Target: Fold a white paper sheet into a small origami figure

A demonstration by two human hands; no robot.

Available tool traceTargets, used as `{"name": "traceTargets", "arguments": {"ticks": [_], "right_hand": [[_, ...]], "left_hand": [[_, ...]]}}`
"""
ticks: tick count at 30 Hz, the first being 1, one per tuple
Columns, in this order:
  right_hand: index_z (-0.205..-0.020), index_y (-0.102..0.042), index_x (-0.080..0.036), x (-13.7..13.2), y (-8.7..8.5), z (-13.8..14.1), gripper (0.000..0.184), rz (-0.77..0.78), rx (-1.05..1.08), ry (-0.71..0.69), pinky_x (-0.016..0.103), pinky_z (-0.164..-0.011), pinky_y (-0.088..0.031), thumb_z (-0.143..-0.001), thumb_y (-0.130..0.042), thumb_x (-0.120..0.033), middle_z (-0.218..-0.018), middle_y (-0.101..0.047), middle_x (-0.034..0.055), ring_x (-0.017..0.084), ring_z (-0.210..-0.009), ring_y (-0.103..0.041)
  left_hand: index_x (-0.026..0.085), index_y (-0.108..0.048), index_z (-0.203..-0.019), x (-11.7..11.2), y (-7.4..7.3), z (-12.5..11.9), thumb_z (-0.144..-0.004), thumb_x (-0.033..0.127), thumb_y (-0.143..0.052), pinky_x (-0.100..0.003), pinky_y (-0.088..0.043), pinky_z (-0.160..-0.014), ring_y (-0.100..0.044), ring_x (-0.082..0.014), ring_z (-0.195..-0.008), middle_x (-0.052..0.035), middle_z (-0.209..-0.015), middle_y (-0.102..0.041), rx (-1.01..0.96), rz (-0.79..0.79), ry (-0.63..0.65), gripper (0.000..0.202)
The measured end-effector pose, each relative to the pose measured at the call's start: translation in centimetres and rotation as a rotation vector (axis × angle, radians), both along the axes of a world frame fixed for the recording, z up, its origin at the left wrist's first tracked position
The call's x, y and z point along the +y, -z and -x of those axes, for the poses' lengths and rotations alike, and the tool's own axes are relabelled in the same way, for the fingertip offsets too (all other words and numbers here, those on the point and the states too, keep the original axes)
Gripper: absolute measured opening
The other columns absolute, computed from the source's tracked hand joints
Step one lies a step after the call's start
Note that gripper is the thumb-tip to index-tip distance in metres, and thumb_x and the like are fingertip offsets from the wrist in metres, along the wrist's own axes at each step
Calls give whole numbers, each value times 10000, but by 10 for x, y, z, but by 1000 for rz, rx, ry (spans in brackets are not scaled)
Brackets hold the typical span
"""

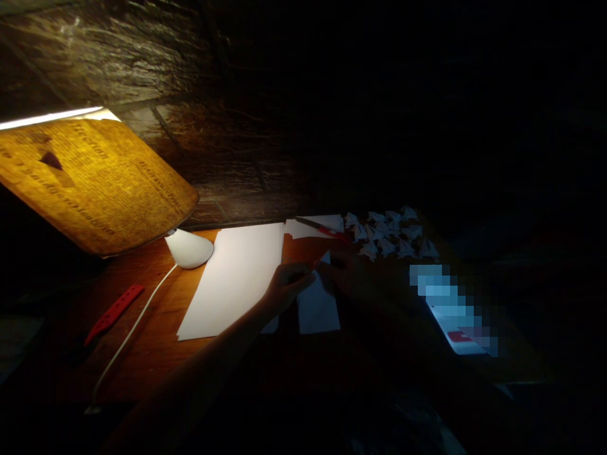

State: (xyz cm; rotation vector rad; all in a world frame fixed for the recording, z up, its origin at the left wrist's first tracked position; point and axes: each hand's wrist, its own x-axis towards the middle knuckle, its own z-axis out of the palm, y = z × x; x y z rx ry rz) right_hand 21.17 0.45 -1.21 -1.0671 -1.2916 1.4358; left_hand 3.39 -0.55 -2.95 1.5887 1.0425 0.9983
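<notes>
A folded piece of white paper [319, 309] with a pointed top is between my hands at the middle of the table. My left hand [286, 282] is closed on its left edge near the tip, thumb and fingers pinching. From the right, my right hand [348, 272] pinches the paper close to the same tip; most of it is in deep shadow. Beside my left hand lies a stack of white paper sheets [237, 272]. Beyond my right hand sit several small folded paper figures [386, 235].
A lamp with a printed shade [104, 183] and white base [190, 249] stands at left, its cord running forward. A red-handled cutter [115, 313] lies near the cord. Behind my hands, a knife-like tool [322, 227] rests on paper scraps. A lit phone [455, 316] lies at right.
</notes>
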Motion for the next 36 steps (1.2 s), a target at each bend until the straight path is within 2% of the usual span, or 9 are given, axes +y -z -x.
{"name": "traceTargets", "arguments": {"ticks": [7, 14, 18, 26, 32, 36], "right_hand": [[-616, -580, -191, -4, 0, 1, 422, -17, 25, -5, 262, -520, -336, -683, -813, -536, -593, -521, -29, 116, -559, -442], [-630, -588, -190, -5, 1, 4, 428, 34, 61, -16, 260, -527, -361, -633, -838, -538, -609, -544, -22, 121, -569, -468], [-592, -570, -198, -1, 0, 4, 385, -22, 75, 51, 266, -552, -388, -649, -815, -489, -607, -548, -14, 124, -583, -477], [-591, -563, -204, -1, 2, 3, 383, -53, 116, 103, 268, -552, -396, -685, -805, -485, -619, -537, -19, 125, -587, -478], [-682, -611, -189, -3, 3, 3, 424, 54, 65, -61, 267, -542, -384, -652, -841, -544, -634, -557, -27, 117, -563, -482], [-663, -608, -182, -2, 1, 1, 443, 58, 17, -41, 273, -551, -384, -611, -845, -553, -639, -572, -16, 127, -582, -496]], "left_hand": [[174, -516, -654, -2, -4, -3, -861, 473, -668, -235, -308, -549, -402, -107, -594, 27, -631, -461, 27, -152, -72, 394], [176, -519, -633, -4, -9, -3, -818, 376, -674, -238, -317, -546, -418, -108, -581, 25, -624, -471, 7, -178, -88, 314], [178, -523, -616, -4, -10, -3, -814, 346, -663, -241, -306, -541, -400, -104, -568, 27, -610, -460, 4, -208, -99, 296], [178, -496, -600, -5, -10, -6, -821, 383, -669, -244, -281, -527, -363, -97, -552, 34, -584, -429, -4, -159, -105, 348], [184, -491, -613, -2, -7, -3, -822, 442, -678, -236, -291, -529, -384, -106, -569, 27, -602, -446, 25, -164, -108, 381], [182, -499, -622, -1, -7, -3, -840, 484, -681, -235, -308, -545, -394, -110, -585, 25, -610, -452, 40, -174, -117, 415]]}}
